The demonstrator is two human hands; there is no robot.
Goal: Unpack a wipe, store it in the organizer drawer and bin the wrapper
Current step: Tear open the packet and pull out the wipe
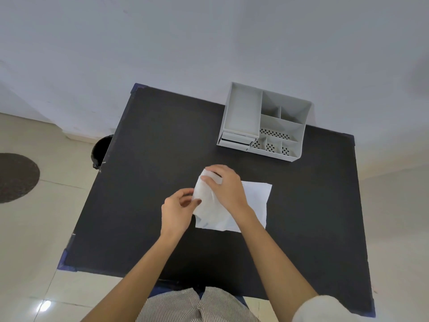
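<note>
A white wipe (253,201) lies partly spread on the black table (162,147), its left half lifted and folded over. My right hand (222,182) pinches the upper left part of the wipe. My left hand (178,208) grips the wipe's left edge between thumb and fingers. The grey organizer (243,112) stands at the table's far right, with its small drawers (234,140) at the lower left front, shut. No wrapper is visible.
A black bin (101,151) stands on the floor by the table's left edge. A round dark mat (16,177) lies on the floor at the far left. A pale wall runs behind the table.
</note>
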